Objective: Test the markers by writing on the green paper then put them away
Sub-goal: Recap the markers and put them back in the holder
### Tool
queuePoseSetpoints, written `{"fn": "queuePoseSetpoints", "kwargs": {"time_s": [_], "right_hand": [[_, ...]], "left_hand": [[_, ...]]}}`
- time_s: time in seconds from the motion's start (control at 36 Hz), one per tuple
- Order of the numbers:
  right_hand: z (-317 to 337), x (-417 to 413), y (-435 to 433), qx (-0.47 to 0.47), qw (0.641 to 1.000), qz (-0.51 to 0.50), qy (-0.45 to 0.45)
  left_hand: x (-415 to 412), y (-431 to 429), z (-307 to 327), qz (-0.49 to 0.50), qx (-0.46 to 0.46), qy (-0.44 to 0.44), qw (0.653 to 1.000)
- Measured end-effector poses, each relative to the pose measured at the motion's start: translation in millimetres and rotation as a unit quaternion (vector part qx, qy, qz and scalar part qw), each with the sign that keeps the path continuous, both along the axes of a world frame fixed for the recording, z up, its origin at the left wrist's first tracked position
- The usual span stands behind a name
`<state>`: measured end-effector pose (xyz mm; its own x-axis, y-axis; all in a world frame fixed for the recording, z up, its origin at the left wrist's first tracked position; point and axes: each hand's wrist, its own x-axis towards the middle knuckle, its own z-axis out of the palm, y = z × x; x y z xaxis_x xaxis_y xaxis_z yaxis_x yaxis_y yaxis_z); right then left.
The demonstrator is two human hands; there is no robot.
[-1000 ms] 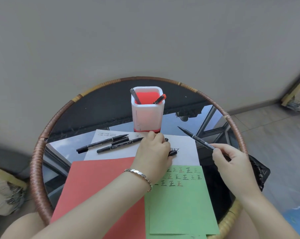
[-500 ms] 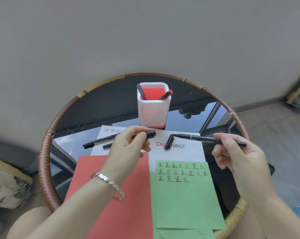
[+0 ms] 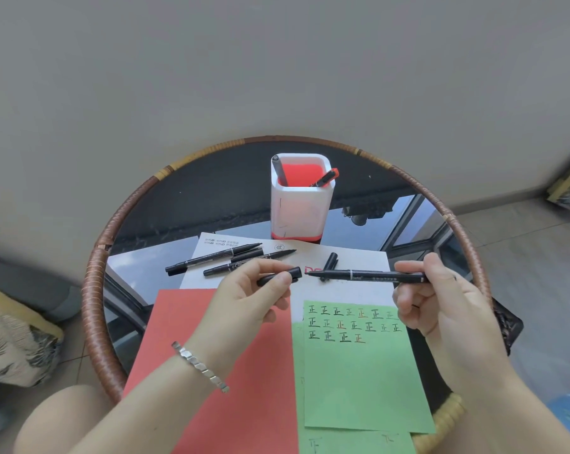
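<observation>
My right hand [image 3: 440, 299] holds a black marker [image 3: 368, 275] level above the table, its bare tip pointing left. My left hand [image 3: 247, 299] pinches a black cap [image 3: 282, 276] whose open end faces that tip, a small gap apart. Below lies the green paper [image 3: 358, 381] with three rows of written characters. Two more black markers [image 3: 211, 258] [image 3: 244, 264] lie on the white sheet [image 3: 352, 290] behind. A second black cap [image 3: 329, 263] rests on that sheet. The white and red pen holder [image 3: 301, 204] stands at the back with two markers in it.
A red paper [image 3: 237, 388] lies left of the green one. Everything sits on a round glass table with a woven rim [image 3: 93, 280]. Another green sheet [image 3: 352, 444] shows at the bottom edge. Cushions lie on the floor at both sides.
My left hand picked a cap off the white sheet and raised it. My right hand swung the marker from pointing up-left to level, bringing its tip close to the cap.
</observation>
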<state>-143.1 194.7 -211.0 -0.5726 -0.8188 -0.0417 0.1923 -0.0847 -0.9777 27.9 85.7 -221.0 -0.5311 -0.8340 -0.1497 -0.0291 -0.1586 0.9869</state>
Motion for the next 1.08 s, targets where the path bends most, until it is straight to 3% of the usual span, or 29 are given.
{"fn": "queuePoseSetpoints", "kwargs": {"time_s": [0.25, 0.44, 0.64, 0.89, 0.94, 1.0, 1.08], "right_hand": [[1, 0, 4, 0.006, 1.0, 0.008, 0.002], [3, 0, 6, 0.014, 0.996, 0.09, 0.01], [29, -4, 11, 0.128, 0.966, 0.146, 0.173], [36, -5, 4, 0.04, 0.906, 0.17, 0.385], [34, -3, 0, 0.003, 0.903, 0.175, 0.392], [31, -4, -4, -0.035, 0.895, 0.158, 0.415], [28, -4, -10, -0.062, 0.845, 0.134, 0.514]], "left_hand": [[-3, 8, 5, -0.049, -0.047, 0.005, 0.998], [-4, 13, 9, -0.078, -0.076, 0.006, 0.994], [2, 14, 16, -0.134, -0.12, -0.008, 0.984], [-1, 7, 25, -0.128, -0.326, -0.002, 0.937], [-3, 5, 28, -0.12, -0.37, 0.012, 0.921], [-4, 1, 31, -0.121, -0.377, 0.019, 0.918], [-5, -3, 30, -0.137, -0.361, 0.015, 0.922]]}}
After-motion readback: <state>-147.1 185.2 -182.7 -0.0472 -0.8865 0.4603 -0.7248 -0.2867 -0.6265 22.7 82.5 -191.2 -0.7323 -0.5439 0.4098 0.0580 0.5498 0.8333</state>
